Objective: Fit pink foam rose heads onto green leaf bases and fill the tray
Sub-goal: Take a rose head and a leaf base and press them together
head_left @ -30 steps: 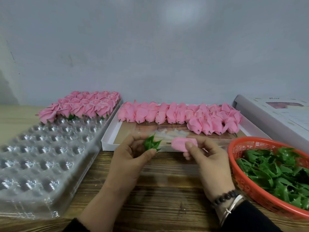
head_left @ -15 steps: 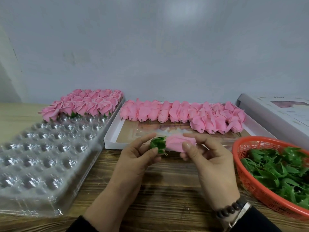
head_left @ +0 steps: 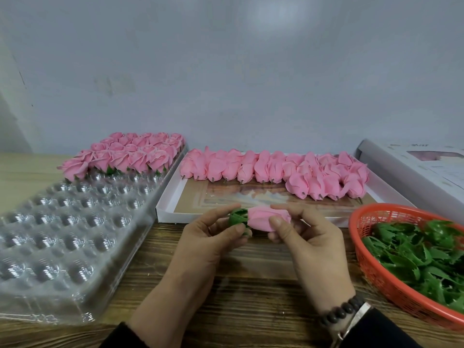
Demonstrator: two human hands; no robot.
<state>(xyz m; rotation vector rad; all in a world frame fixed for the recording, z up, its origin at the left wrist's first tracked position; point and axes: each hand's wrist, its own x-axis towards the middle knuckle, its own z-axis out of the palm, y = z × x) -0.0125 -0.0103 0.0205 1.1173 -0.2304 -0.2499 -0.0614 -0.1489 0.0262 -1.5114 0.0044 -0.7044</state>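
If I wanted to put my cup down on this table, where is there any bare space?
Bare wood shows in front of the white box, between the clear tray and the orange basket, though the left hand and right hand work just above it. A strip lies left of the tray's far end. Behind, roses fill the tray's far rows and the box.

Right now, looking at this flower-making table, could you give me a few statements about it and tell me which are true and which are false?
1. The left hand pinches a green leaf base. True.
2. The right hand holds nothing. False: it grips a pink rose head.
3. The clear tray is completely filled. False: finished roses fill only its far end; the near cups are empty.
4. The orange basket holds green leaves. True.
5. The loose rose heads lie in the basket. False: they lie in a white box.
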